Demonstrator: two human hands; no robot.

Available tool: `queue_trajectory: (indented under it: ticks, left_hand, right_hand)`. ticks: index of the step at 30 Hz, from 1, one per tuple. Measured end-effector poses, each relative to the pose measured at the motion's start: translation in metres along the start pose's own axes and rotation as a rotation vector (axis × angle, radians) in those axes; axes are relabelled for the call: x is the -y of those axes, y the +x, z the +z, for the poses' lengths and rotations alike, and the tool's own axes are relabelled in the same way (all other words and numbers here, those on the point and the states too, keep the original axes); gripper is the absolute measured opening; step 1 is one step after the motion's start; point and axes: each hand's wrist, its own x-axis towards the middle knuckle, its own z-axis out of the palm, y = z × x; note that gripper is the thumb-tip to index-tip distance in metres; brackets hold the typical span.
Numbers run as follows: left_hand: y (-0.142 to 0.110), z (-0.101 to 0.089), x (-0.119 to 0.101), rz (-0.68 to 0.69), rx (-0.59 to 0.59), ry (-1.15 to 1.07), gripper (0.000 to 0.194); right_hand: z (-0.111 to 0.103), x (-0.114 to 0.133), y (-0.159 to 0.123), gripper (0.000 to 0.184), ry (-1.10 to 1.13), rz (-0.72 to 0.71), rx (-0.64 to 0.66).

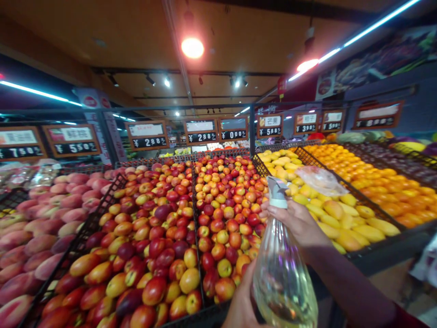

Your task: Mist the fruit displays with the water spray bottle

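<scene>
A clear spray bottle [285,278] with a grey-white spray head [277,192] stands upright in front of me, some pale liquid inside. My right hand [295,221] is closed around its neck, just below the head. Lower down, my left hand [241,300] is wrapped against the bottle's left side, its fingers partly hidden. The nozzle is over the fruit bins. Beyond the bottle lie red and yellow nectarines [160,248], with yellow mangoes [336,209] to the right of my right hand.
Peaches [63,207] fill a bin at the left, oranges [382,189] one at the right. Black mesh dividers [195,218] separate the bins. A clear plastic bag [321,180] rests on the mangoes. Price signs [146,135] hang on a rail behind; lamps [192,48] hang above.
</scene>
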Motion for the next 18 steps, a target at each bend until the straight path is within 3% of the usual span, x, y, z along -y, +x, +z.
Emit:
queue_trajectory:
  ticks: [5, 9, 10, 14, 18]
  left_hand:
    - [-0.007, -0.009, -0.007, -0.061, -0.052, 0.111, 0.120]
    - [-0.010, -0.024, 0.015, -0.009, -0.060, 0.032, 0.126]
    - [-0.010, -0.026, 0.021, -0.020, -0.112, 0.037, 0.124]
    - [-0.015, -0.024, 0.026, -0.188, -0.408, -0.124, 0.070]
    - [-0.024, -0.019, 0.016, -0.140, -0.442, -0.192, 0.074]
  right_hand:
    - [0.015, -0.002, 0.002, 0.042, 0.015, -0.019, 0.063]
    - [0.025, -0.006, 0.005, 0.040, 0.053, 0.004, 0.161]
    - [0.027, -0.007, 0.006, 0.041, 0.053, 0.000, 0.182]
    - [0.041, -0.003, 0.008, 0.039, 0.010, -0.007, 0.254]
    - [0.052, -0.001, 0.006, 0.039, -0.005, -0.020, 0.308]
